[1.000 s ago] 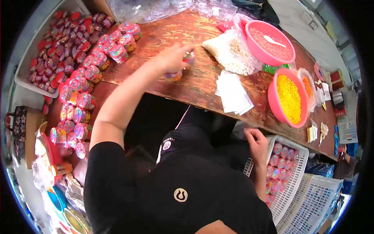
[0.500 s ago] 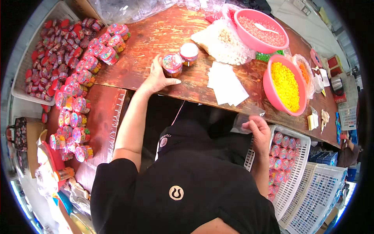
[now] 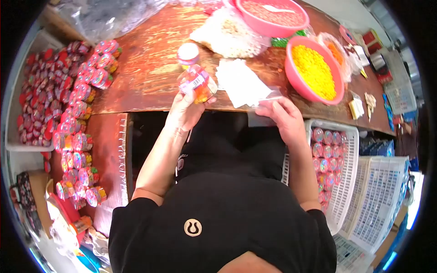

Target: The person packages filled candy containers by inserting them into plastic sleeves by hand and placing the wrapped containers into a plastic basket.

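Observation:
My left hand is closed around a small clear jar of colourful contents, tipped so a barcode label shows. Just behind it on the wooden table stands a second jar with a whitish top. At the table's front edge, my right hand pinches a small clear plastic bag. Part of the bag hangs below the edge. Between the two hands lies a stack of white paper sheets, its near end beside my right fingers.
Pink bowls of yellow pieces and pale pink pieces stand right and back, near a bag of white pieces. Rows of filled jars and a bin of red-lidded jars are left. A white crate holds jars at lower right.
My left hand has lifted the jar from the table and turned it label-up. My right hand has moved up and left to the paper with the clear bag. The view has shifted.

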The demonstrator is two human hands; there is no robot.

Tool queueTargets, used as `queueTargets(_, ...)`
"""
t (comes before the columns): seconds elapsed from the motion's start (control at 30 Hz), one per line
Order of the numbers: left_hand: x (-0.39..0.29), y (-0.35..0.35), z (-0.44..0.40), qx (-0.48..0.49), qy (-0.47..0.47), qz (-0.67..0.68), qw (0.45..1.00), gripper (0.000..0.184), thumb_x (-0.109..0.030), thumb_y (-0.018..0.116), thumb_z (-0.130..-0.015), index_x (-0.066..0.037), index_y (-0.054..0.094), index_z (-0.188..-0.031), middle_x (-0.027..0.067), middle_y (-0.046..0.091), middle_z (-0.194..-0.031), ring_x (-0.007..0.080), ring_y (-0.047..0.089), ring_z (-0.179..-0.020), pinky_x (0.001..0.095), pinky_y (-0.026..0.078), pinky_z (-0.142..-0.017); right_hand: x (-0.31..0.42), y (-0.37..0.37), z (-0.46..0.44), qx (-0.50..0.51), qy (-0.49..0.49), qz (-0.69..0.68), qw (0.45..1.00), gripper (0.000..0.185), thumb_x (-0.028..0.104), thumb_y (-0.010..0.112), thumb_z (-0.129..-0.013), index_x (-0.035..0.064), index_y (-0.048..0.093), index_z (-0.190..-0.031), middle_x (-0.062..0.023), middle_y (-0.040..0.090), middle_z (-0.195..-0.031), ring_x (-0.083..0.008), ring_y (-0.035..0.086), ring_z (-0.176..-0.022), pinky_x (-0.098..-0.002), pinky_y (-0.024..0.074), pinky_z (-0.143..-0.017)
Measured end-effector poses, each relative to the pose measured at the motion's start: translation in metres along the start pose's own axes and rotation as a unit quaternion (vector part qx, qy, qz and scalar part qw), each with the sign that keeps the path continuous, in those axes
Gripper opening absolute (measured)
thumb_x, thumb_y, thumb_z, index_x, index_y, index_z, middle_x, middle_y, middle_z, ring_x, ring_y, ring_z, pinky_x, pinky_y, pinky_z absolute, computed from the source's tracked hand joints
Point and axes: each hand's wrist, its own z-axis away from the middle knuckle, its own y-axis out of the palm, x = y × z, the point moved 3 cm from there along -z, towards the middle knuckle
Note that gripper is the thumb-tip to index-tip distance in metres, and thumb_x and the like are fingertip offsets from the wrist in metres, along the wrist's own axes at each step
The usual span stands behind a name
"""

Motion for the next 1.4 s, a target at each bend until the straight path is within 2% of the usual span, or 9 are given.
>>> queueTargets(0.1,0.012,0.022,-0.003,0.016,-0.02,0.057,0.998,0.06,-0.031,0.067,-0.082,-0.006,0.041,-0.129,0.0084,0.053,-0.123,0.0262,0.049,-0.116,0.0489,0.04,-0.097,0.012,0.003,-0.002,0.002,0.018,-0.065,0.998,0.022,0.017,0.05,-0.093,0.0006,0.052,-0.108,-0.0139,0.064,-0.097,-0.0255,0.063,-0.09,-0.0349,0.0481,-0.084)
queueTargets(0.2,0.017,0.035,-0.005,0.035,-0.039,0.102,0.993,0.059,-0.027,0.064,-0.085,-0.001,0.037,-0.131,0.0124,0.051,-0.126,0.0316,0.048,-0.118,0.0505,0.037,-0.101,0.011,-0.006,-0.005,0.019,0.002,-0.011,1.0,0.023,0.018,0.051,-0.093,0.0022,0.051,-0.11,-0.0134,0.064,-0.098,-0.0249,0.063,-0.09,-0.0352,0.048,-0.085)
queueTargets(0.33,0.017,0.042,-0.003,0.04,0.0,-0.055,0.998,0.075,-0.029,0.074,-0.073,0.002,0.037,-0.129,0.0183,0.051,-0.125,0.0386,0.051,-0.113,0.0477,0.039,-0.1,0.007,-0.012,-0.006,0.007,0.019,-0.063,0.998,0.021,0.014,0.053,-0.092,0.0016,0.055,-0.108,-0.0146,0.063,-0.101,-0.0253,0.064,-0.09,-0.0346,0.0503,-0.083)
queueTargets(0.57,0.03,0.043,0.003,0.084,0.002,-0.116,0.99,0.077,-0.016,0.076,-0.073,-0.008,0.03,-0.134,0.0098,0.05,-0.124,0.0228,0.049,-0.116,0.0388,0.04,-0.099,0.019,0.004,-0.002,0.046,0.079,-0.131,0.987,0.019,0.012,0.057,-0.089,0.001,0.059,-0.103,-0.0184,0.058,-0.116,-0.0299,0.063,-0.097,-0.0372,0.0526,-0.081)
queueTargets(0.73,0.035,0.047,0.005,0.074,0.013,-0.16,0.984,0.071,-0.022,0.072,-0.078,-0.009,0.031,-0.135,0.0114,0.048,-0.126,0.0248,0.049,-0.117,0.0421,0.042,-0.097,0.033,0.016,-0.007,0.067,0.008,-0.138,0.988,0.019,0.012,0.059,-0.087,0.0007,0.062,-0.102,-0.0182,0.057,-0.118,-0.0283,0.062,-0.1,-0.0375,0.05,-0.086)
queueTargets(0.83,0.032,0.048,0.004,0.075,-0.001,-0.175,0.982,0.068,-0.019,0.071,-0.078,-0.006,0.033,-0.133,0.0116,0.049,-0.126,0.0244,0.048,-0.117,0.0418,0.039,-0.099,0.035,0.013,-0.01,0.074,-0.006,-0.136,0.988,0.021,0.012,0.059,-0.087,-0.001,0.061,-0.104,-0.015,0.061,-0.108,-0.0259,0.062,-0.097,-0.0373,0.0491,-0.086)
queueTargets(1.0,0.028,0.058,0.005,0.078,-0.018,-0.159,0.984,0.088,-0.007,0.079,-0.066,-0.003,0.029,-0.139,0.012,0.047,-0.129,0.0227,0.048,-0.118,0.0378,0.039,-0.1,0.036,0.016,-0.007,0.107,-0.019,-0.093,0.99,0.021,0.013,0.06,-0.087,-0.0021,0.061,-0.102,-0.0096,0.064,-0.093,-0.0188,0.061,-0.086,-0.0312,0.0489,-0.078)
queueTargets(1.1,0.03,0.057,0.003,0.11,-0.093,-0.16,0.977,0.092,-0.001,0.079,-0.064,-0.001,0.027,-0.14,0.0111,0.047,-0.129,0.0199,0.045,-0.12,0.0331,0.036,-0.102,0.038,0.019,-0.002,0.112,-0.004,0.049,0.992,0.018,0.013,0.062,-0.086,-0.0009,0.062,-0.098,-0.0028,0.061,-0.085,-0.0104,0.055,-0.076,-0.0247,0.0454,-0.075)
queueTargets(1.4,0.028,0.066,0.003,0.116,-0.048,-0.26,0.957,0.079,-0.001,0.078,-0.066,0.0,0.038,-0.134,0.0086,0.048,-0.127,0.0161,0.046,-0.117,0.0315,0.037,-0.101,0.043,0.022,0.012,0.079,-0.051,0.025,0.995,0.012,0.006,0.062,-0.085,-0.0002,0.064,-0.094,-0.0018,0.061,-0.087,-0.0107,0.058,-0.085,-0.0245,0.0448,-0.081)
